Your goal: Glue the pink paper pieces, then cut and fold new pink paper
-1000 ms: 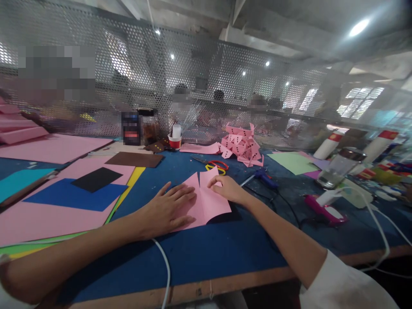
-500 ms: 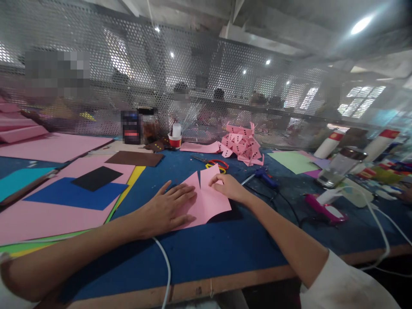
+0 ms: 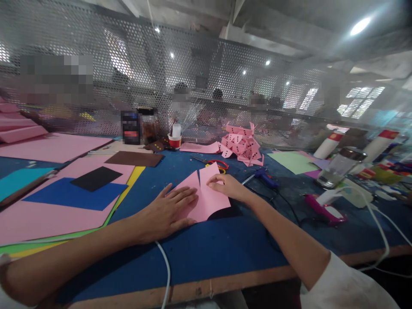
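Observation:
A sheet of pink paper [image 3: 206, 201] with a slit in its far edge and a crease down its middle lies before me. My left hand [image 3: 175, 210] is spread flat over its left half, fingers apart. At the right half, my right hand [image 3: 225, 185] has its fingers bent and thumb close to them, against the paper; the far fingers are hidden. That half tilts up from the table, with a dark shadow under its near right corner. Just beyond the paper are scissors [image 3: 222, 164] with red and yellow handles.
A blue glue gun [image 3: 265, 177] and its cord lie to the right, near a pink-and-white device [image 3: 326, 208] and a clear bottle [image 3: 343, 166]. Folded pink pieces [image 3: 241, 143] are heaped at the back. Coloured sheets [image 3: 80, 195] cover the left. A white cable [image 3: 165, 266] crosses the front edge.
My right hand has shifted slightly left, and the right half of the pink paper stands a little steeper. My left hand stays flat on the paper.

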Demonstrator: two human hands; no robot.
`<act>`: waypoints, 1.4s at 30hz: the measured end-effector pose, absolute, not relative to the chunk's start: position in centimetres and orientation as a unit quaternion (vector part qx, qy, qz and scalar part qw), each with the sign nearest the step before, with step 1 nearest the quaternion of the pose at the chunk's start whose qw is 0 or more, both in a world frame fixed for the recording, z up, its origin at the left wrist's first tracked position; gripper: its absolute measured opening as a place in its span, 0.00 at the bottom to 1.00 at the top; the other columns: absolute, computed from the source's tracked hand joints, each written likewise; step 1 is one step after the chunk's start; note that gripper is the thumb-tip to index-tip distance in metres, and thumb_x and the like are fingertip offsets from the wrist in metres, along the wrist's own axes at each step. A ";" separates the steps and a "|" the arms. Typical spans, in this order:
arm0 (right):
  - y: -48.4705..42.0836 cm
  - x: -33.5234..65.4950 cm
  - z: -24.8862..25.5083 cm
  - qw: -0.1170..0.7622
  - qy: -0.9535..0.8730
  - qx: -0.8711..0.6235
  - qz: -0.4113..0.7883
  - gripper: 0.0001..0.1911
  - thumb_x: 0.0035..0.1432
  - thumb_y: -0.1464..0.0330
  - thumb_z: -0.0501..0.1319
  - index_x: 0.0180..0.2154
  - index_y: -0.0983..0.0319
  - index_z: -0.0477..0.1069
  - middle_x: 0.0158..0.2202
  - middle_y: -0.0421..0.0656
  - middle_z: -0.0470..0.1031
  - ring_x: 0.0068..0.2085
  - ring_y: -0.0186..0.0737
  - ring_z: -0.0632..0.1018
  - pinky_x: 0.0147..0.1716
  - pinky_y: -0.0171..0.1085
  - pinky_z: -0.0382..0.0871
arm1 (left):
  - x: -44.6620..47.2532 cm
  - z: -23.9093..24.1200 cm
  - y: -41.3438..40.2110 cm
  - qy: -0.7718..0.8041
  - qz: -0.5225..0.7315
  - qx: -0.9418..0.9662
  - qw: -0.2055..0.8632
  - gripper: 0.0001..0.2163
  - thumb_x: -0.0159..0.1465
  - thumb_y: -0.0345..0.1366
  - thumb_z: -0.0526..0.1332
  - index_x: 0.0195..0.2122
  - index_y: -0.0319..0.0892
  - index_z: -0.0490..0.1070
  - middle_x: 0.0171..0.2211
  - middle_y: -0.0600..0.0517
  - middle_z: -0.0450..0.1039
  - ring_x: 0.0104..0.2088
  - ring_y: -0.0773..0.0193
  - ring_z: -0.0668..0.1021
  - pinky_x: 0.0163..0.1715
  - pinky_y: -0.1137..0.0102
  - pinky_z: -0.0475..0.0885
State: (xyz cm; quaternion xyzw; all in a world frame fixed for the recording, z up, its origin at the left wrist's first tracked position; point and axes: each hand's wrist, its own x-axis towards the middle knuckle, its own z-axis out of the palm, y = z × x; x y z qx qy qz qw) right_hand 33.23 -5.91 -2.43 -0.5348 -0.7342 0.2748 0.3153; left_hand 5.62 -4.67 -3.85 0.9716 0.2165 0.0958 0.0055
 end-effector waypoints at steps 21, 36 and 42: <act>-6.2 33.3 -2.1 0.278 -0.746 -0.528 0.297 0.14 0.54 0.76 0.57 0.35 0.60 0.80 0.40 0.41 0.83 0.45 0.40 0.80 0.52 0.38 0.67 | 5.8 -3.2 -5.0 0.231 0.067 0.970 0.022 0.30 0.70 0.59 0.47 0.69 0.52 0.53 0.70 0.48 0.55 0.69 0.52 0.59 0.68 0.49 0.42; -5.8 33.4 -2.5 0.337 -0.727 -0.539 0.261 0.09 0.60 0.70 0.60 0.40 0.62 0.78 0.45 0.45 0.81 0.48 0.42 0.79 0.52 0.41 0.66 | 5.7 -3.2 -5.6 0.190 0.093 0.977 -0.002 0.24 0.73 0.50 0.48 0.68 0.54 0.55 0.68 0.51 0.61 0.68 0.56 0.62 0.69 0.50 0.32; -5.9 33.5 -2.4 0.310 -0.754 -0.491 0.306 0.09 0.59 0.70 0.62 0.41 0.61 0.79 0.45 0.43 0.81 0.47 0.40 0.79 0.52 0.39 0.68 | 5.8 -3.4 -5.2 0.203 0.082 0.976 0.001 0.23 0.73 0.49 0.47 0.68 0.56 0.55 0.68 0.53 0.59 0.68 0.56 0.62 0.69 0.48 0.34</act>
